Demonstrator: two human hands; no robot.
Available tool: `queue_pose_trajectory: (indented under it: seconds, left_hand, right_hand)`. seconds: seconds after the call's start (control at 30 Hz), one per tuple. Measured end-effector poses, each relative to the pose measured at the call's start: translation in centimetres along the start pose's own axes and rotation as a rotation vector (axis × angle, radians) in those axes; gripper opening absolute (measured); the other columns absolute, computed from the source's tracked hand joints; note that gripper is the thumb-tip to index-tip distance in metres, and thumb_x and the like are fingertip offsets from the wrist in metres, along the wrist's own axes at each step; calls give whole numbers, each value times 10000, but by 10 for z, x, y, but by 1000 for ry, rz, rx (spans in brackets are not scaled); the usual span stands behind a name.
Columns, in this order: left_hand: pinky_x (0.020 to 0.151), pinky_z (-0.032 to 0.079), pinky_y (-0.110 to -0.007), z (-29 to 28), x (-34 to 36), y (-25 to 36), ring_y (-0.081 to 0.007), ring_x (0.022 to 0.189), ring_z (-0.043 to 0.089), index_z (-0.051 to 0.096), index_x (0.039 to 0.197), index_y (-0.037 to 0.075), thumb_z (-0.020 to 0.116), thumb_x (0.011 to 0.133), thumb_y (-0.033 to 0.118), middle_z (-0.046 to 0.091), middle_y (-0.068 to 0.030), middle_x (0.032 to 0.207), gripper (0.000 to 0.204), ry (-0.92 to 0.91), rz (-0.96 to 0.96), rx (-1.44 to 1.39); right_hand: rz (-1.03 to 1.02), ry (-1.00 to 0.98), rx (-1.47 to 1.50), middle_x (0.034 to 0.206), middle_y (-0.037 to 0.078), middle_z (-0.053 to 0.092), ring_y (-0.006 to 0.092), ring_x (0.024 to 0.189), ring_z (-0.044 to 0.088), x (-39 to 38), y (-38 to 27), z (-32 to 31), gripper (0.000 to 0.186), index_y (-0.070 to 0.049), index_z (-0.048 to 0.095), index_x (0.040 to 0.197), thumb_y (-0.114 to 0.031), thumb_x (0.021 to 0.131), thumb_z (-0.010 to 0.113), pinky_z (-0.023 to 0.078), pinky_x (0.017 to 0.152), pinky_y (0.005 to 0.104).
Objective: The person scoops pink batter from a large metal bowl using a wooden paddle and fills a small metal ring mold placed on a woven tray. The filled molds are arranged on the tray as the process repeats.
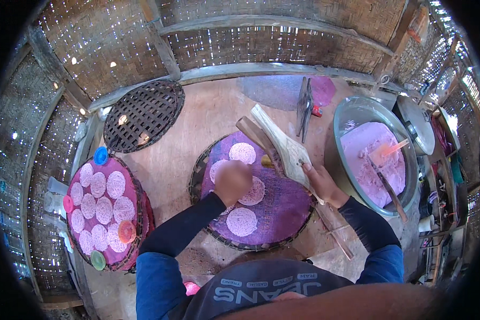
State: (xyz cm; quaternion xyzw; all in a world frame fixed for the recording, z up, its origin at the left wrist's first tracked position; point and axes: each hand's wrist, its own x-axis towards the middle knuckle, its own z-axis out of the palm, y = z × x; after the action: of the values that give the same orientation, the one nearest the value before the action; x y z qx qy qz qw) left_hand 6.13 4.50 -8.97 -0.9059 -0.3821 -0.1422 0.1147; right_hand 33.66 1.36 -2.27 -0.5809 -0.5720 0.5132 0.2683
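My right hand [325, 185] is wrapped round the lower end of a pale wooden lever [284, 148], part of a two-armed wooden press with a darker arm [258, 136] beside it. A small brass-coloured piece [267, 161] shows at the press's left side. Blurred, my left hand [233, 181] is over the round woven tray [282, 221] lined with purple cloth; its fingers cannot be made out. Around it lie several lacy pale-pink noodle discs, one [242, 153] at the top and another [241, 222] at the bottom. The left hand partly hides two of them.
At left, a stacked tray [109, 256] holds several noodle discs and coloured plastic rings. Behind it lies an open-weave basket lid [144, 116]. A large basin [336, 125] of pink dough [365, 141] with a stick stands at right. Another wooden tool [304, 109] lies at the back.
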Motion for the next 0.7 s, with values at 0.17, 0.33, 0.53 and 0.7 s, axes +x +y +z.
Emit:
queue_pose_trajectory:
  seconds: [0.17, 0.33, 0.53, 0.7]
  left_hand:
    - [771, 341, -431, -60, 25, -1, -259, 993, 477, 617, 1019, 127, 689, 670, 395, 529, -54, 1075, 446, 202, -276, -43]
    - [1025, 307, -428, -23, 20, -34, -298, 1156, 466, 520, 1175, 89, 712, 727, 315, 542, -109, 1185, 538, 328, 24, -642]
    - [924, 414, -417, -43, -54, -43, -297, 1035, 550, 575, 1129, 75, 684, 765, 215, 597, -119, 1096, 404, 631, -297, -187]
    - [921, 413, -404, -64, -96, -26, -287, 1042, 554, 574, 1136, 49, 661, 793, 158, 601, -133, 1118, 371, 716, -712, -696]
  right_hand:
    - [-138, 18, 69, 580, 45, 541, 130, 506, 508, 3, -8, 19, 691, 22, 634, 754, -625, 868, 417, 393, 460, 309]
    - [-9, -291, 519, 789, 83, 613, 108, 722, 570, 15, -31, 52, 599, 19, 625, 947, -511, 942, 345, 455, 651, 291]
    - [-633, 53, -614, 1104, 84, 619, 271, 965, 585, 63, 68, 62, 514, -110, 513, 1261, -47, 759, 599, 432, 871, 368]
    - [-596, 51, -743, 1101, 34, 619, 214, 1108, 511, 46, 50, 78, 676, -183, 322, 1394, -53, 779, 568, 267, 1020, 475]
